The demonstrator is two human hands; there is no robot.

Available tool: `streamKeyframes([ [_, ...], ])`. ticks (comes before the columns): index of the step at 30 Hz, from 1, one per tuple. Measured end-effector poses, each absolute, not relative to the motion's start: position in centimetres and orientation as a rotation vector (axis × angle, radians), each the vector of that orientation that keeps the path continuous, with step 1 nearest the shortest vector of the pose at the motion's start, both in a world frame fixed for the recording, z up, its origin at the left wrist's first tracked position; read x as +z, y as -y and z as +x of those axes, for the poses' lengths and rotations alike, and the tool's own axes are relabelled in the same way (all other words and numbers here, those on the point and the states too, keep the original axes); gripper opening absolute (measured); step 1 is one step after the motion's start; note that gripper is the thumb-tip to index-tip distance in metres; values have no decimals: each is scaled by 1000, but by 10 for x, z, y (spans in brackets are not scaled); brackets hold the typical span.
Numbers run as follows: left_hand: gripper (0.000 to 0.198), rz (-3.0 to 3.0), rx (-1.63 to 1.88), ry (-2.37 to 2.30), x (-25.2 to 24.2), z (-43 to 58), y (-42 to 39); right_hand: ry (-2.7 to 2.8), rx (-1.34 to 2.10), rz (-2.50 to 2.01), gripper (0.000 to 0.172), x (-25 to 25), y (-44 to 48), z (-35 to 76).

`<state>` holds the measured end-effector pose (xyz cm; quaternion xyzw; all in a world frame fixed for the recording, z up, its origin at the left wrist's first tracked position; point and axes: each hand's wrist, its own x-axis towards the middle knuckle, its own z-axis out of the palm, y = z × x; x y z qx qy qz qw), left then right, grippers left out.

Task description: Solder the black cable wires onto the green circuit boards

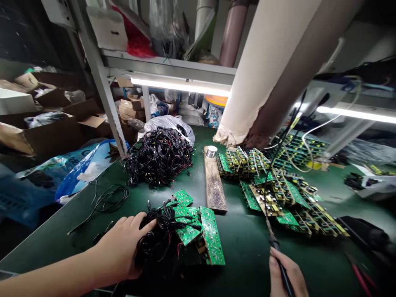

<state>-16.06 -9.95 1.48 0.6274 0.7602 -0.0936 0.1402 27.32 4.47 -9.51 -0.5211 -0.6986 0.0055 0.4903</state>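
My left hand (123, 243) is closed around a bundle of black cables (159, 222) at the front of the bench. Right beside that bundle, and partly under it, lie several green circuit boards (212, 235), solder side up; thin red wires show among the cables. In my right hand (286, 272) is a soldering iron (276, 243), gripped like a pen with its tip pointing away from me. The iron's tip is near the stacked boards and apart from the boards at my left hand.
A large heap of black cables (161, 156) lies at the back left. A wooden strip (214, 181) carries a solder spool (211, 152). Stacked circuit boards (291, 194) spread across the right, before a thick pillar (266, 62). A loose cable (108, 200) is near the left edge.
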Motion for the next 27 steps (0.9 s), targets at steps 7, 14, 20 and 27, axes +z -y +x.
streamKeyframes([
  [7,136,1878,38,-2282,-23,-170,114,1715,16,-1226,65,-95,-47,279],
  [14,94,1946,236,-2263,-27,-181,119,1666,33,-1238,62,-92,-43,276],
  [20,62,1759,798,-2143,-3,-171,118,1662,120,-1271,56,-85,-38,276],
  [27,78,1588,991,-2247,28,-184,128,1608,196,-1314,62,-86,-39,279],
])
